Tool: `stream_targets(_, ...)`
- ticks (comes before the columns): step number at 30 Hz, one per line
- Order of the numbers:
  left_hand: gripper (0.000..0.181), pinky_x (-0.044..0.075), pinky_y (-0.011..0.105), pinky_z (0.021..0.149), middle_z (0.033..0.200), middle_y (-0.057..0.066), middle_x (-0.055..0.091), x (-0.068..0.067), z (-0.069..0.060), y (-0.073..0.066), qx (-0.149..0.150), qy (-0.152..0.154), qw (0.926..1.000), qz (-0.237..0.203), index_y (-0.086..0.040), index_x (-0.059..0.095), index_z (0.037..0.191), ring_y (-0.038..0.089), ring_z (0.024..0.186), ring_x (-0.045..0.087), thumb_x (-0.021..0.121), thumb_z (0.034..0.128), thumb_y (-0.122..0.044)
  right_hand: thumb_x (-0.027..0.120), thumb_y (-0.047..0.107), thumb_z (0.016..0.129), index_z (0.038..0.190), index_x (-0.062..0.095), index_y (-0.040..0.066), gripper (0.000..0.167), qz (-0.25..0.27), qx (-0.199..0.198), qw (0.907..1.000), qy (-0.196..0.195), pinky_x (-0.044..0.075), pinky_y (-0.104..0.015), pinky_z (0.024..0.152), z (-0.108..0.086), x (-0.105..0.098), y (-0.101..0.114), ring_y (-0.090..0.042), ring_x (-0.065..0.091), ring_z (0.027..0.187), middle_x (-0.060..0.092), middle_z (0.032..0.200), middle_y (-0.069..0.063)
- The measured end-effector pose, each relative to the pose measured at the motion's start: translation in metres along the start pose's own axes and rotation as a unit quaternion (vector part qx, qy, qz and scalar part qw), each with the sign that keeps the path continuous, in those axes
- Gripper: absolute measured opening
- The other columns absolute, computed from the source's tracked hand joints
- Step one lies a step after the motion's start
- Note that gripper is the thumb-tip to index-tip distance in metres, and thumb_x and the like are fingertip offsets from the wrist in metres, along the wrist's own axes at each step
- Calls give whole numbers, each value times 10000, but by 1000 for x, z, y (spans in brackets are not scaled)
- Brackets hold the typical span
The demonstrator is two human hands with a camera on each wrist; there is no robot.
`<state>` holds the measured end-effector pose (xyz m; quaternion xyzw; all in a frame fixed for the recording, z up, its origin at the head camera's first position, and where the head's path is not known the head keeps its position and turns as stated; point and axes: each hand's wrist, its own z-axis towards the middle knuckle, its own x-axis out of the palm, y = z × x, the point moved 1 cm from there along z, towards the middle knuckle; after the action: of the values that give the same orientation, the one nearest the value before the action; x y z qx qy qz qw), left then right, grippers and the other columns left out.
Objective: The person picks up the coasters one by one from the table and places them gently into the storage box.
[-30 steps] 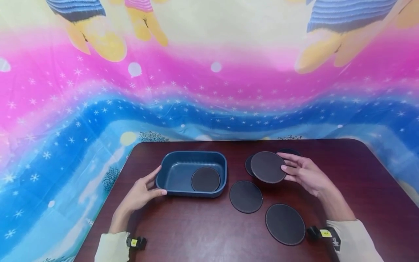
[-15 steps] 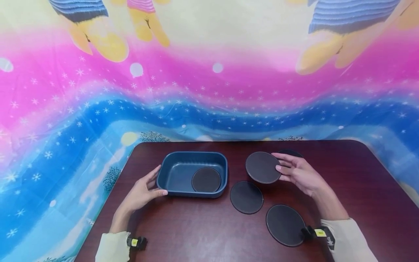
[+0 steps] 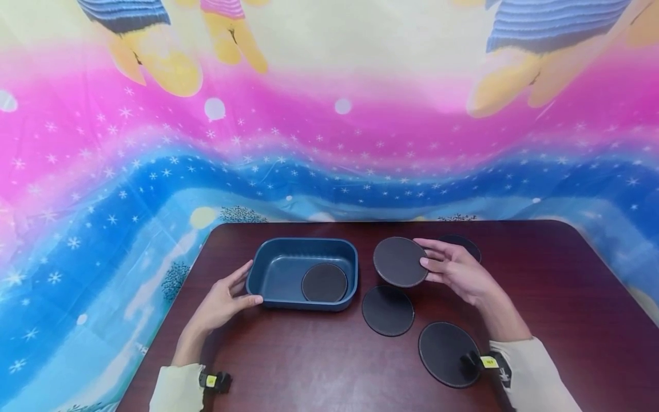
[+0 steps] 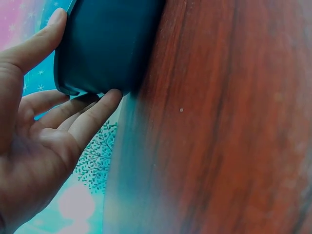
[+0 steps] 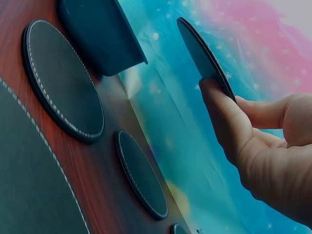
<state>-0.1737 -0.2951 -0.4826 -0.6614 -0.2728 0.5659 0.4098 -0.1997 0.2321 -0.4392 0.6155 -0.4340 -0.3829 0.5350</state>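
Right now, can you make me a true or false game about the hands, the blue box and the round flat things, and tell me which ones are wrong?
1. The right hand pinches a round dark disc. True.
2. The left hand touches the blue box. True.
3. There is nothing inside the blue box. False: one disc lies in it.
4. The pinched disc is down in the box too. False: it is held up in the air, outside the box.
5. Another disc lies on the table. True.
6. The table is bright green. False: it is reddish brown.
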Motion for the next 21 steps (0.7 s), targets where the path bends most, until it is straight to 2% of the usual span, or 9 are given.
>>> stream_targets(14,941,605,436,1042,1685,252,423,1,0,0,5,20,10000,-12,-108,280,1711,464,1512,475,836,958,-200,638,107,1087,1684,294,1,697,221,89,9997,48,636,-269,939,11,21,2,-87,772,1081,644,1408,-98)
stream_targets(21,946,600,437,1045,1690,244,419,1,1,3,38,-35,10000,-18,-99,296,1705,464,1514,470,850,947,-211,621,91,1092,1682,308,13,673,199,114,9997,73,640,-258,916,16,29,2,-84,774,1056,644,1396,-89)
